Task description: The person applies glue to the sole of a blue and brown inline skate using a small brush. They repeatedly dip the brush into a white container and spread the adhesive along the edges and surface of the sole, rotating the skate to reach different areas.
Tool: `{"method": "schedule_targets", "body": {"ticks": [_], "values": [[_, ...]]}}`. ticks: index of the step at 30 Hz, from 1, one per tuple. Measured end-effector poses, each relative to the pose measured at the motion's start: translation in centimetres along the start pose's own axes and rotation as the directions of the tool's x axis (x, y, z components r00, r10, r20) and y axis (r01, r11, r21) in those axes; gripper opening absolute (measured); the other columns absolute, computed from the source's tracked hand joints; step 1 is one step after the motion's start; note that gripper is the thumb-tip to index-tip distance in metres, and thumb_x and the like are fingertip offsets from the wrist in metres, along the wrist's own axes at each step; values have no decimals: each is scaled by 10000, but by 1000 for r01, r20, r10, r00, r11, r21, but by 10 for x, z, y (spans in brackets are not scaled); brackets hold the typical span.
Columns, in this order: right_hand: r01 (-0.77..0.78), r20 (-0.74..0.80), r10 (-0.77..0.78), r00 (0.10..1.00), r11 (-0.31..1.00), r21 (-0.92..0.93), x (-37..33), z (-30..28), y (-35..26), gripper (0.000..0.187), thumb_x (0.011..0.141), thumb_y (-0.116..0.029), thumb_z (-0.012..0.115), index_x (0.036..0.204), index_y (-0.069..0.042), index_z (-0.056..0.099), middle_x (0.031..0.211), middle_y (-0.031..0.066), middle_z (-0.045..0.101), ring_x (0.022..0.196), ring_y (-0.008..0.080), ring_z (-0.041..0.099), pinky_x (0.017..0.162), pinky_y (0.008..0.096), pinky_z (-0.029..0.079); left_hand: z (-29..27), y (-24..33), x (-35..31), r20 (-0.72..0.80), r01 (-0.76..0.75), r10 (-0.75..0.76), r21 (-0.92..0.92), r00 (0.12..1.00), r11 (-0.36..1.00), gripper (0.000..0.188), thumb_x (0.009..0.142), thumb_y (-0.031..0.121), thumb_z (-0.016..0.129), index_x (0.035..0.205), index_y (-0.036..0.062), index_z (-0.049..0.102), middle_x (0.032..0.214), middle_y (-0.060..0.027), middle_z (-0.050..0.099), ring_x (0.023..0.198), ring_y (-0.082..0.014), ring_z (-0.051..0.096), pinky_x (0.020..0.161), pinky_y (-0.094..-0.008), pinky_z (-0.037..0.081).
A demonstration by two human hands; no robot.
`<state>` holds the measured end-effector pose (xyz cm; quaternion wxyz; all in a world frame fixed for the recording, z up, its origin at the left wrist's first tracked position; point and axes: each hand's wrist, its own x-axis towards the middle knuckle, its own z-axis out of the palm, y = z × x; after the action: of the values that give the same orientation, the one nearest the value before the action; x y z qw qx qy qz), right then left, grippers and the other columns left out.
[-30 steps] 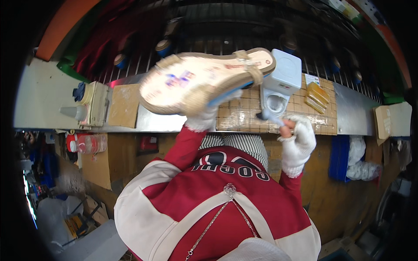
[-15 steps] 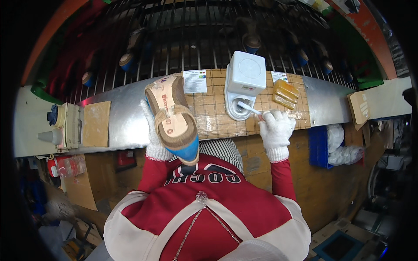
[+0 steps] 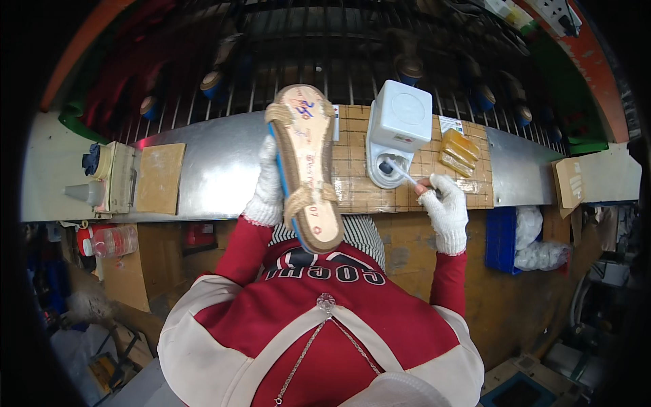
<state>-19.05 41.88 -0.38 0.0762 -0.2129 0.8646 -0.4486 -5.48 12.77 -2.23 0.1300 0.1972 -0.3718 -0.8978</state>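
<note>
Left hand (image 3: pixel 266 193), gloved in white knit, has hold of a shoe (image 3: pixel 306 166) out to the left of the lidded white container (image 3: pixel 401 115). From where I stand, the hand shows along the shoe's left edge and its fingers go behind, so I can't tell how tightly they curl. The shoe lies over and to the right of that palm, pale underside facing up, braided straps wrapped over its edges, blue showing down its left side. Its narrow end points back toward the wearer's lap, nearer than the container; the wide end points away.

Over on the container's near right side, the right hand (image 3: pixel 444 207), gloved too but with bare fingertips, is partly closed, pinching the pale handle of a brush (image 3: pixel 403 172). The brush's dark head sits inside the round dish (image 3: pixel 377 178) at the container's front. Just right of the container lie amber blocks (image 3: pixel 459 152), and beneath it spreads a taped brown board (image 3: pixel 352 193). Beyond it, other shoes stand on dark bars.
</note>
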Motion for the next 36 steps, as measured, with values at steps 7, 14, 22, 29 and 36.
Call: {"method": "schedule_targets", "body": {"ticks": [7, 14, 22, 29, 36], "values": [[514, -300, -572, 763, 819, -254, 1, 19, -71, 166, 738, -130, 853, 855, -75, 750, 887, 70, 662, 820, 235, 571, 781, 366, 409, 14, -1, -6, 195, -89, 46, 218, 980, 972, 895, 843, 696, 655, 1414, 25, 496, 1301, -134, 624, 1146, -208, 635, 993, -362, 531], [549, -236, -584, 777, 811, -199, 10, 46, -98, 153, 769, -138, 834, 885, -62, 771, 881, 71, 670, 827, 238, 578, 781, 354, 413, 21, 8, -22, 232, -207, 129, 355, 964, 912, 974, 790, 720, 700, 1367, -34, 485, 1225, -117, 631, 1108, -179, 639, 964, -339, 536], [553, -205, -599, 774, 797, -243, 28, 51, -113, 150, 781, -132, 825, 875, -35, 760, 887, 76, 669, 819, 230, 598, 758, 348, 425, 19, 18, -31, 254, -263, 159, 455, 954, 851, 1079, 796, 784, 632, 1410, -80, 433, 1287, -154, 600, 1156, -203, 603, 988, -348, 501], [642, -185, -660, 728, 751, -152, 47, 50, -111, 158, 777, -125, 827, 869, -22, 751, 901, 91, 667, 849, 238, 613, 778, 346, 453, 22, 25, -30, 267, -235, 135, 388, 954, 891, 1074, 786, 788, 643, 1403, -71, 454, 1266, -151, 616, 1161, -194, 608, 988, -343, 511], [585, -42, -584, 811, 805, 97, 50, 39, -94, 167, 799, -103, 815, 897, 10, 742, 885, 92, 641, 836, 207, 617, 729, 323, 473, 16, 27, -17, 270, -79, -4, 295, 963, 952, 915, 874, 695, 611, 1405, -36, 468, 1247, -162, 628, 1116, -198, 645, 957, -329, 538]]}}
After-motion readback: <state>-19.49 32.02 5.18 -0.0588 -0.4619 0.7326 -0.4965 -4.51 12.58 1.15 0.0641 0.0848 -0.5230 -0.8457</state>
